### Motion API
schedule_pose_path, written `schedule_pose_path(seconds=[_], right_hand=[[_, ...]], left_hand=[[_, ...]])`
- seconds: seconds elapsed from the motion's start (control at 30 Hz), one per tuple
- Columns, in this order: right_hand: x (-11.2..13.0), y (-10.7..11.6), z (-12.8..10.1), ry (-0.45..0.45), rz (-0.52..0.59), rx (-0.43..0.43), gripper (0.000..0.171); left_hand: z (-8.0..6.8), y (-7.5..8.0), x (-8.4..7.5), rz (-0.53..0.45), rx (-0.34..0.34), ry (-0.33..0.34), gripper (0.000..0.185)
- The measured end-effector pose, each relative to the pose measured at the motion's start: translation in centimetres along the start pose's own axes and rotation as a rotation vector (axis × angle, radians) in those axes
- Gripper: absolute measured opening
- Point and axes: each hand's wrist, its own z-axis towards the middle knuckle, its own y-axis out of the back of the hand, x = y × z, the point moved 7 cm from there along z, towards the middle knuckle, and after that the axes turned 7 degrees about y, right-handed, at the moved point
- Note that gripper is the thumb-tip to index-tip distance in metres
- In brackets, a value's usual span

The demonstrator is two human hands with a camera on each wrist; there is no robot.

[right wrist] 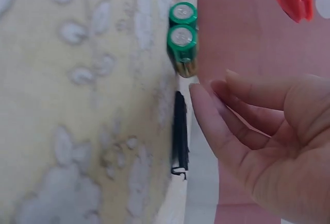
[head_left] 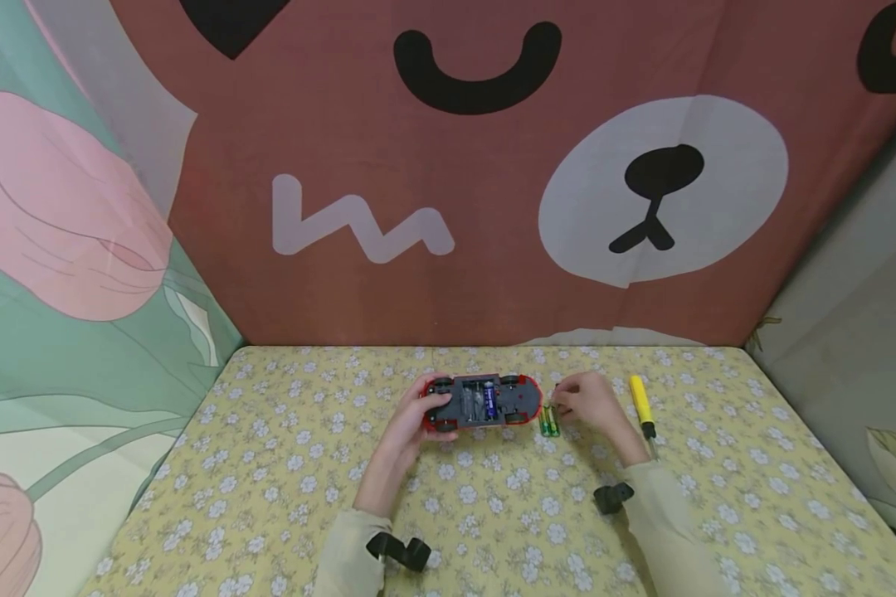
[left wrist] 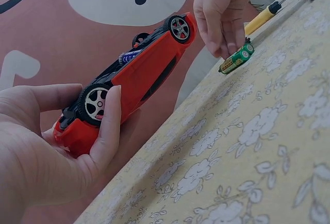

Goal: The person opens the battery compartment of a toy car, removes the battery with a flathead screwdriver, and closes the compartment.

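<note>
My left hand point(head_left: 411, 419) grips the rear of a red toy car point(head_left: 520, 398), held above the table with its underside up. The open battery compartment in its base holds a blue battery point(head_left: 490, 400); beside it is an uncovered slot. Past the car's front end, two green batteries point(right wrist: 182, 37) lie side by side on the table. Next to them my right hand point(head_left: 588, 401) hovers with bent fingers, and no thing shows between thumb and fingertips in the right wrist view. A thin black plastic piece, probably a cover point(right wrist: 179, 136), lies close to those fingertips.
A screwdriver with a yellow handle point(head_left: 640, 398) lies to the right, its shaft partly behind the right forearm. Floral cloth point(head_left: 269, 481) covers the table. A bear-printed curtain point(head_left: 493, 282) hangs along the back edge, with more fabric at both sides.
</note>
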Motion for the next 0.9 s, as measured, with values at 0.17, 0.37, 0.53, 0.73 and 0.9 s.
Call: schedule_pose_path(seconds=[0.17, 0.37, 0.53, 0.73, 0.9], right_hand=[[1.0, 1.2, -0.3, 0.040, 0.009, -0.061, 0.023], [2.8, 2.2, -0.4, 0.111, -0.007, -0.138, 0.024], [4.2, 2.6, -0.7, 0.169, -0.024, -0.173, 0.023], [6.1, 2.7, -1.3, 0.215, -0.022, -0.186, 0.023], [7.4, 2.6, -1.8, 0.246, -0.034, -0.194, 0.022]], left_hand=[[0.1, 0.0, 0.0, -0.006, -0.010, 0.001, 0.044], [0.1, 0.0, 0.0, -0.008, -0.012, -0.001, 0.043], [0.0, 0.0, 0.0, -0.004, -0.014, -0.004, 0.043], [0.0, -0.1, 0.0, -0.002, -0.009, -0.009, 0.042], [0.0, -0.1, 0.0, -0.003, -0.001, -0.008, 0.041]])
